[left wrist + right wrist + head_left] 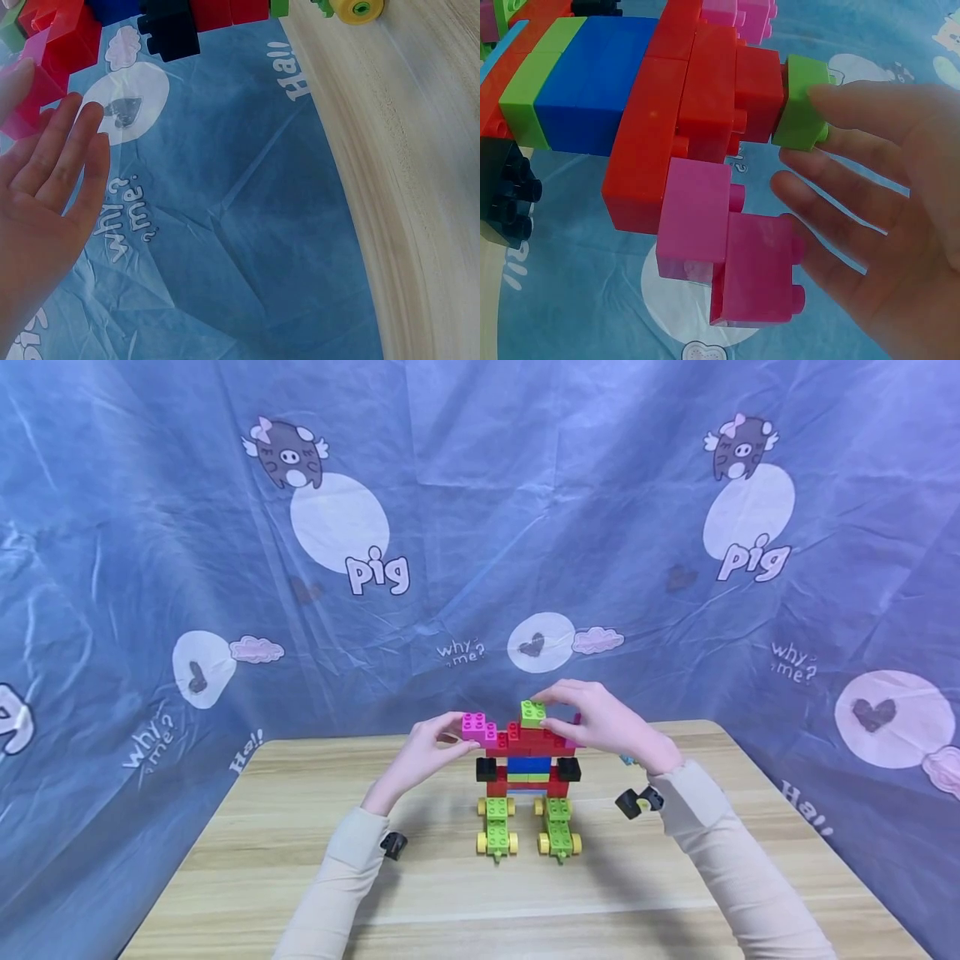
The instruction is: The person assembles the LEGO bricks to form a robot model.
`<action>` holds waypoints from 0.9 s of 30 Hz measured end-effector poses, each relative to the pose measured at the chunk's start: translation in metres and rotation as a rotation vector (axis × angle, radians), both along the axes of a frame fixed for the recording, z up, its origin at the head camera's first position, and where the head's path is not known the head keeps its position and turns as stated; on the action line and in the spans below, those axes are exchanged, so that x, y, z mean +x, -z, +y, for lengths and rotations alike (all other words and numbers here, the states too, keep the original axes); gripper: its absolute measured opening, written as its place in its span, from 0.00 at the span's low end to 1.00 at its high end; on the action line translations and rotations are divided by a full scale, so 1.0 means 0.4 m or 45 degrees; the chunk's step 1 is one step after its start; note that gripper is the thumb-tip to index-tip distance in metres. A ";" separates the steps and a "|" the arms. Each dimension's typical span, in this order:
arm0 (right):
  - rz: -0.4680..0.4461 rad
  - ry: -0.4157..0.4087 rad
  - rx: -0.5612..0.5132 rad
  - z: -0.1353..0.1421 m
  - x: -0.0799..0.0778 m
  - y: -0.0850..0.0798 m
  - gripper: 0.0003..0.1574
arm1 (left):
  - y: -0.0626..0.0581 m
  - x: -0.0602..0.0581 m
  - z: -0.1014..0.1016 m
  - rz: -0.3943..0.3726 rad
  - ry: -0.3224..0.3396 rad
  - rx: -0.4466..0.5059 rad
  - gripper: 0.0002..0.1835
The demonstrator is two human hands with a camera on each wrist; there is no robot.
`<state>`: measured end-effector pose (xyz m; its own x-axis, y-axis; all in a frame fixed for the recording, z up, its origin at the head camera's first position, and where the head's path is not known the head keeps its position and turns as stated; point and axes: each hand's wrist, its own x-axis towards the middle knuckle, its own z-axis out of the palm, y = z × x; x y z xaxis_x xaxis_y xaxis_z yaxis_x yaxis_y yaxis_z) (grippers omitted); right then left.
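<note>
A toy-brick figure (pixel 528 743) stands upright on the table, with red bricks on top, a blue brick (pixel 596 82) in the middle and black bricks (pixel 486 769) at both sides. Its feet are two green wheeled bases (pixel 497 835) with yellow wheels. My right hand (pixel 600 718) pinches a light green brick (pixel 799 103) at the top, which sits against a red brick (pixel 759 94). At the left end, my left hand (pixel 423 752) holds a stepped pair of pink bricks (pixel 474 725) between thumb and fingers. Matching pink bricks (pixel 731 262) stick out at the right end.
The figure stands on a wood-grain table (pixel 300 877). Blue printed cloth (pixel 480 485) hangs behind and along the sides. A small blue item (pixel 628 760) lies partly hidden beyond the right wrist. Black devices (pixel 639 802) are by both wrists.
</note>
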<state>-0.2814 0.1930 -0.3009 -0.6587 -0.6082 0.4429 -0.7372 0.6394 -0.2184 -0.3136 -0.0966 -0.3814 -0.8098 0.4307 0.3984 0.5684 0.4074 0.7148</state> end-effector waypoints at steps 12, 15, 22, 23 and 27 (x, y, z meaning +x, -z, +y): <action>-0.018 -0.022 -0.025 -0.012 -0.004 -0.006 0.18 | 0.001 -0.005 -0.001 0.008 0.003 -0.007 0.23; 0.000 -0.019 -0.017 -0.016 -0.004 -0.009 0.17 | 0.002 -0.008 -0.001 0.009 0.012 -0.004 0.23; -0.013 -0.034 -0.040 -0.017 -0.007 -0.007 0.16 | 0.003 -0.011 -0.001 0.018 0.022 0.011 0.22; -0.009 -0.041 -0.047 -0.017 -0.009 -0.005 0.16 | 0.003 -0.010 0.000 0.020 0.022 0.011 0.22; 0.027 -0.065 -0.058 -0.017 -0.012 -0.003 0.15 | 0.003 -0.011 0.001 0.035 0.023 0.011 0.22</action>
<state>-0.2861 0.1863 -0.2995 -0.6175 -0.6197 0.4844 -0.7734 0.5906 -0.2304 -0.3180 -0.0962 -0.3825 -0.7905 0.4417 0.4243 0.5952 0.3904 0.7024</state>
